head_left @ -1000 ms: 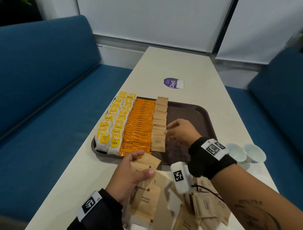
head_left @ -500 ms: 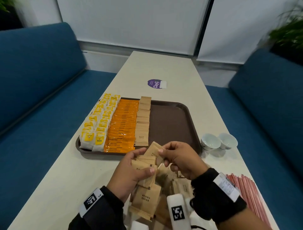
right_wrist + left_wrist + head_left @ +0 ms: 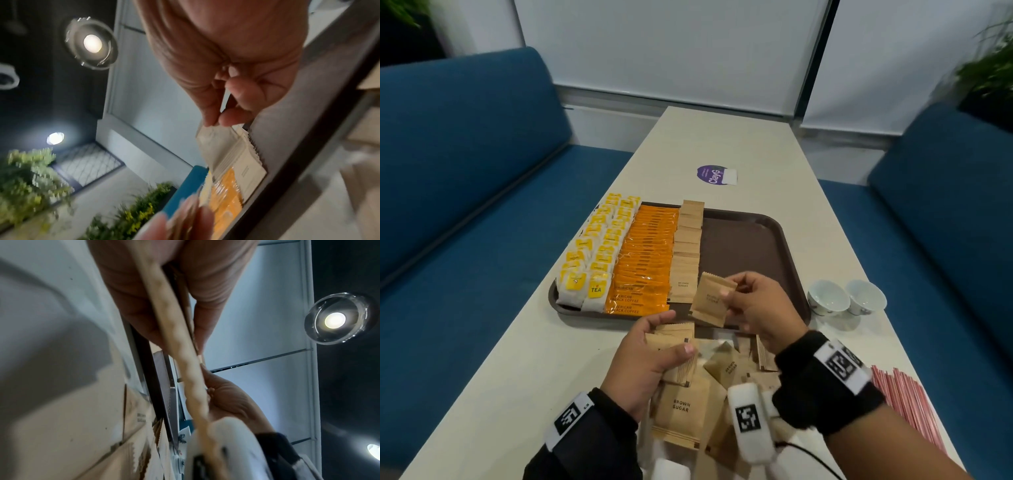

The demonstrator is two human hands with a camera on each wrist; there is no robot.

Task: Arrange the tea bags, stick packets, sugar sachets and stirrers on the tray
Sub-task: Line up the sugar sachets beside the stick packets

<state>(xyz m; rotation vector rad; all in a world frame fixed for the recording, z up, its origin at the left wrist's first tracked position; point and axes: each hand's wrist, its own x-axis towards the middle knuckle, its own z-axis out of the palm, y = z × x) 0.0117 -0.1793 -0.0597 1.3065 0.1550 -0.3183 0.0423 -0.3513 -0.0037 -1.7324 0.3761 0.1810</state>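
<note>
I see a long pale table (image 3: 739, 144) between blue benches (image 3: 465, 171), with a brown tray (image 3: 750, 246) on it. On the tray's left half lie rows of tea bags (image 3: 594, 260), orange stick packets (image 3: 645, 260) and brown sugar sachets (image 3: 686, 253). My right hand (image 3: 760, 308) pinches one sugar sachet (image 3: 710, 303) by its right edge, above the tray's near rim. My left hand (image 3: 650, 363) grips a small stack of sachets (image 3: 678, 356) over a loose pile (image 3: 726, 383) on the near table. Red stirrers (image 3: 904, 404) lie near right, two small cups (image 3: 846, 298) just beside the tray.
</note>
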